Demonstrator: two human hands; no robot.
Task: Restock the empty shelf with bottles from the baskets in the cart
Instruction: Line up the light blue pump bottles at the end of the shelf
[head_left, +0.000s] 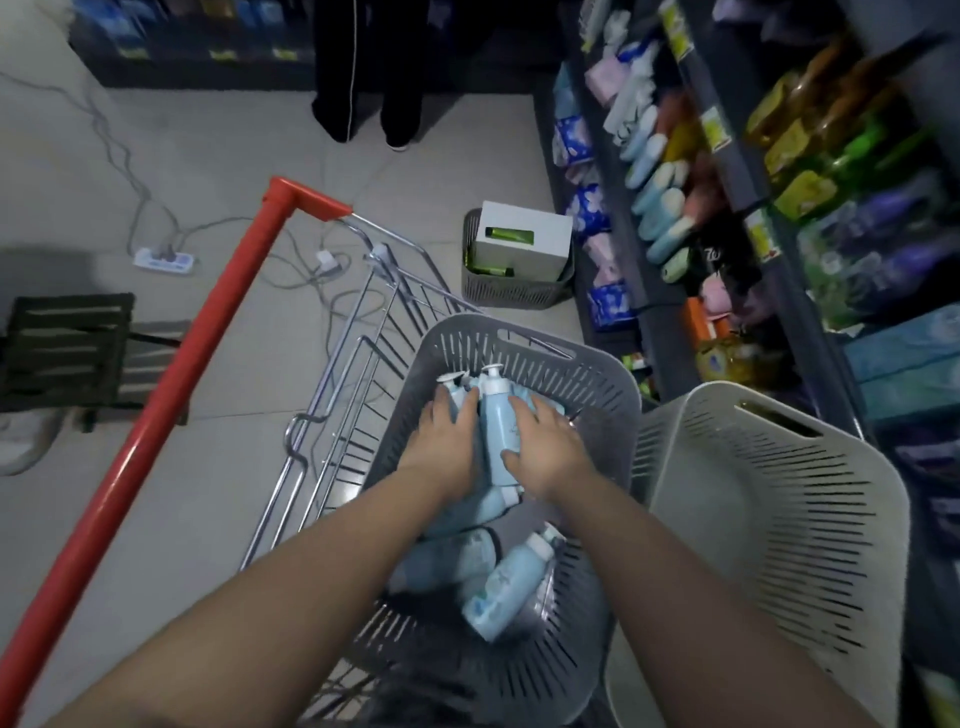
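Both hands (441, 441) on basket's (597, 374) bottles (498, 431)

left hand (445, 446) on pale blue bottles (498, 431) in grey basket (597, 379) | right hand (545, 447) gripping upright bottle | more bottles lying loose below | white basket (779, 519) beside, in red-handled cart (332, 415)

I saw pale blue plastic pump bottles (500, 431) heaped in a grey slotted plastic basket (597, 384) inside the wire cart with a red handle (171, 384) — beside it a cream slotted basket (789, 519) stood tilted.
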